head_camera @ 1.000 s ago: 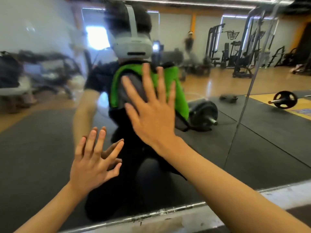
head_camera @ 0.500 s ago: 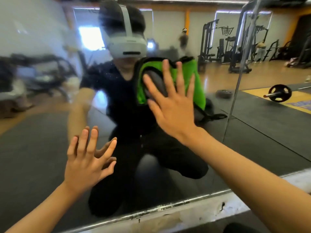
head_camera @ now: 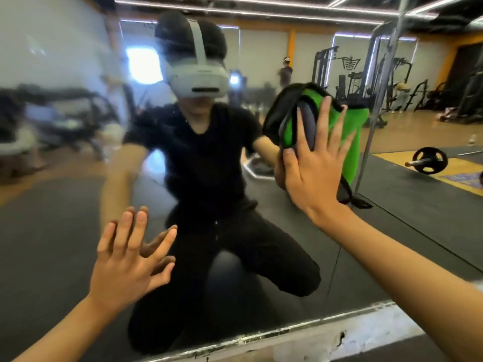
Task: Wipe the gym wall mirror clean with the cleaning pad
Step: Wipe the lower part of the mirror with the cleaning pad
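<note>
Nearest the camera, two bare forearms reach up from the bottom corners toward the mirror [head_camera: 65,218]. Along the bottom runs the mirror's metal edge [head_camera: 261,335], chipped and uneven, above a strip of scuffed white wall [head_camera: 366,333] with a small dark hole in it.

The left hand [head_camera: 125,267] lies flat against the glass low on the left, fingers straight and spread wide, holding nothing; its reflection meets it fingertip to fingertip.

Higher and to the right, the right hand [head_camera: 313,168] presses the cleaning pad [head_camera: 350,142] against the glass with a flat palm and straight, slightly fanned fingers; none curl round it. The pad is soft and plush, bright green with a black border and a grey padded part under the fingers, and it bunches in loose folds on its left side.

The glass is smeared and hazy on its left half. A thin vertical seam [head_camera: 366,152] runs just right of the pad.

Deeper in the reflection, a kneeling person in black clothes wears a grey headset. Beyond lie dark rubber mats, a round black barbell plate [head_camera: 430,160] and dark steel weight machines [head_camera: 347,74] on a wooden floor.
</note>
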### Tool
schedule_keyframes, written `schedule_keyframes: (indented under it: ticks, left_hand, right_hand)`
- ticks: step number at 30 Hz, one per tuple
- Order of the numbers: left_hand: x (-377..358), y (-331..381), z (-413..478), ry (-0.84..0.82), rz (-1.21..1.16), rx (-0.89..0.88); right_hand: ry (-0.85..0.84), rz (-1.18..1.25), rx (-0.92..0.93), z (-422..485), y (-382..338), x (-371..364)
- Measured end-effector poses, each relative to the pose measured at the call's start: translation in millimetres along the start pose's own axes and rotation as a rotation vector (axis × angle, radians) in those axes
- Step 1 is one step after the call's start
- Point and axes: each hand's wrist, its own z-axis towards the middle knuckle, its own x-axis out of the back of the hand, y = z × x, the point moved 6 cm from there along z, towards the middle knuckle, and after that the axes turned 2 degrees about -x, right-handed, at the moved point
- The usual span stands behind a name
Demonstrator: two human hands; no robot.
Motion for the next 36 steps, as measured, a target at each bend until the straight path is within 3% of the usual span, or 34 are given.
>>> schedule_keyframes:
  ticks: [4,7,9,13,16,21,23,25,31,34,36]
  left_hand:
    - [0,-1,0,0.003,-0.007,-0.011]
    - [2,-1,-1,0.009,-0.025,-0.016]
    - [2,-1,0,0.016,-0.017,-0.005]
    - [3,2,4,0.004,-0.01,0.006]
    - [5,-1,3,-0.003,-0.022,0.013]
    - [6,-3,2,-0.002,-0.042,0.016]
    - [4,-5,0,-0.007,-0.045,0.015]
    - [3,-3,-1,-0.005,-0.047,0.019]
    - [5,-4,0,-0.019,-0.028,0.002]
    - [4,-2,-1,-0.017,-0.018,0.017]
    - [4,-3,0,-0.013,-0.032,-0.004]
  right_hand:
    - [0.016,0.03,0.437,14,-127,-1]
    - [-0.024,0.015,0.744,14,-125,-1]
    - [-0.017,-0.06,0.682,21,-67,1]
    - [-0.002,-0.098,0.242,17,45,11]
    - [0.012,-0.075,0.085,22,2,7]
    - [0.034,-0.004,0.438,16,-163,-6]
    - [0.019,0.044,0.577,7,-186,-10]
    - [0.026,0.06,0.661,5,-160,-9]
    - [0.03,-0.034,0.151,-17,36,0]
    - [0.045,-0.046,0.099,-14,-18,-6]
    - [0.063,-0.014,0.29,-9,-102,-11]
